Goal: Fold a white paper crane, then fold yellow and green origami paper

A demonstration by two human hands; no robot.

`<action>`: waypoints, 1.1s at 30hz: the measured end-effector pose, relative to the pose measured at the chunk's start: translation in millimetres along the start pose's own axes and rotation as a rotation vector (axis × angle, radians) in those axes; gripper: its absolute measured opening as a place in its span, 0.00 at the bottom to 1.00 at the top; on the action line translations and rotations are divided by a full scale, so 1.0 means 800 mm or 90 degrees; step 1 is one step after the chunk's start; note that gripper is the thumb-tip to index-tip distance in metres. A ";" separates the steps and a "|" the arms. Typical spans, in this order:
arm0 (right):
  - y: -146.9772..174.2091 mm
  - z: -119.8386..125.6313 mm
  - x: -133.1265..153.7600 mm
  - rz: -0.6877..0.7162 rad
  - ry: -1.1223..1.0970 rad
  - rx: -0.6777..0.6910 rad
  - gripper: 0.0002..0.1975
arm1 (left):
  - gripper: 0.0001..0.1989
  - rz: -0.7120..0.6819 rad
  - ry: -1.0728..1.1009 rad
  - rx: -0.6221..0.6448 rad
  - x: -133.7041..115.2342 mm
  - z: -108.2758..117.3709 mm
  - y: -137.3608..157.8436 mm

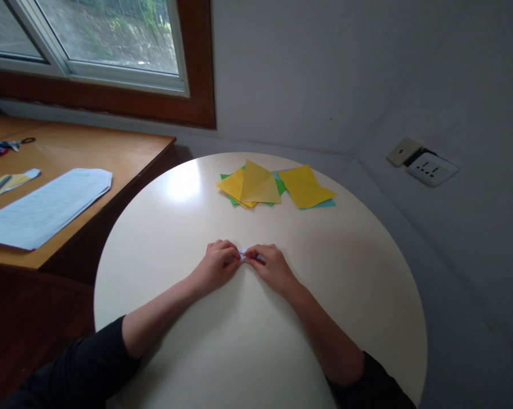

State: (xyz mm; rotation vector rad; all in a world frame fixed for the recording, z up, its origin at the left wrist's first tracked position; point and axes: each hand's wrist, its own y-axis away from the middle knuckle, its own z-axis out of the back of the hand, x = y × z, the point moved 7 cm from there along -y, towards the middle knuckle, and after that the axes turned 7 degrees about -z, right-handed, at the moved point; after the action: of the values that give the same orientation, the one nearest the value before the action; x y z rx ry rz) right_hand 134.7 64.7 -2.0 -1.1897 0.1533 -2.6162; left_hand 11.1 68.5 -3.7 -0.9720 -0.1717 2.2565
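Head view. At the centre of the frame, a little below the middle, the left hand (217, 262) and right hand (271, 266) meet fingertip to fingertip on the round white table (367, 295). Between them sits a small pale paper piece (243, 256), mostly hidden by the fingers. Both hands are pinched on it, the left from the frame's left and the right from the frame's right, with knuckles bent and the heels of the hands resting on the tabletop. That low, braced pose likely serves to steady a fine fold or crease, with the table acting as a backing surface.

Only a sliver of the piece shows. What shows seems to run left to right across the frame, from one hand to the other, so its long axis probably lies sideways to the person. Which end is which cannot be told.

Above the hands, toward the upper middle of the frame, lie yellow sheets (256, 184) over green sheets (280, 187), with another yellow sheet (304, 186) just beside them on the right. They are well apart from the hands, likely kept as stock within reach but off the working spot.

At the left of the frame a wooden desk (111, 153) carries printed papers (47, 204) and scissors (9, 146). A wall socket (430, 168) is at the right.
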 end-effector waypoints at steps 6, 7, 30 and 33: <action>-0.001 -0.002 -0.001 -0.012 0.005 -0.002 0.04 | 0.07 0.004 0.011 -0.013 0.006 -0.004 0.000; -0.001 -0.003 0.000 -0.011 0.017 -0.003 0.04 | 0.07 0.008 0.011 -0.014 0.007 -0.004 0.000; 0.002 -0.002 0.002 -0.063 0.104 -0.033 0.02 | 0.08 0.070 0.027 0.006 0.013 -0.004 -0.004; 0.002 -0.002 0.004 -0.063 0.117 -0.036 0.02 | 0.08 0.085 0.035 0.011 0.014 -0.004 -0.006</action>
State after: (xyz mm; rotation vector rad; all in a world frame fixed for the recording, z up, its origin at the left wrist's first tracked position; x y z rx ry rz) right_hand 132.0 62.1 -1.4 -0.9966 0.2110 -2.8235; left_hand 9.7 78.7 -11.2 -1.0630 -0.0652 2.3455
